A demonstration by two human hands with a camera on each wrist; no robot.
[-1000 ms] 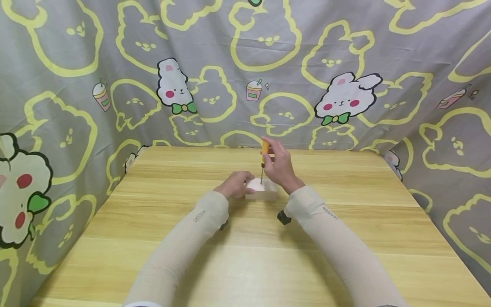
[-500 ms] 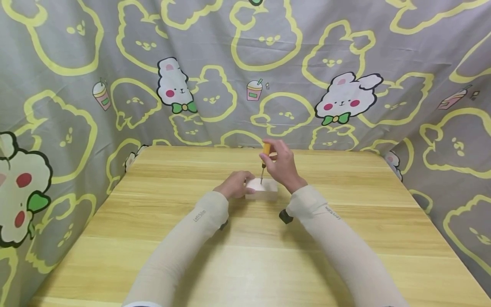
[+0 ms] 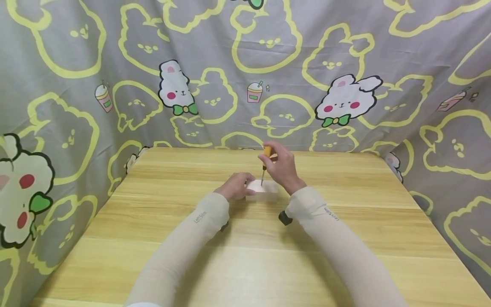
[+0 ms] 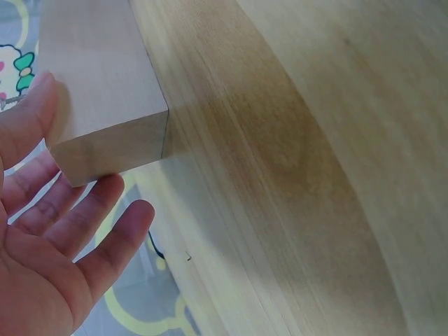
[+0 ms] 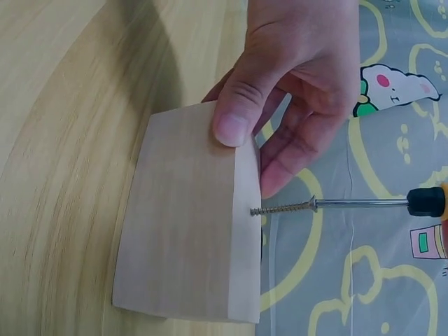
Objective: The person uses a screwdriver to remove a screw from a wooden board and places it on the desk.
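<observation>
A pale wooden block [image 3: 264, 196] stands on the table with its narrow face up. My left hand [image 3: 235, 186] holds its left end; in the right wrist view the thumb presses the broad near face and the other fingers reach round behind. A threaded screw [image 5: 283, 208] stands in the narrow face, most of its length outside the wood. The screwdriver [image 5: 360, 204] has its tip at the screw head, shaft in line with it. Above the block, my right hand [image 3: 284, 167] pinches the yellow-orange screwdriver handle [image 3: 267, 151] between thumb and fingers.
The wood-grain table [image 3: 245, 264] runs out on all sides of the block. Behind it and at both sides hangs a grey curtain [image 3: 230, 51] with cartoon prints. A small black device [image 3: 285, 218] sits beneath the right wrist.
My right hand has shifted slightly right and down, its fingers turning with the screwdriver handle, which leans a little more to the right. My left hand and the block keep their place.
</observation>
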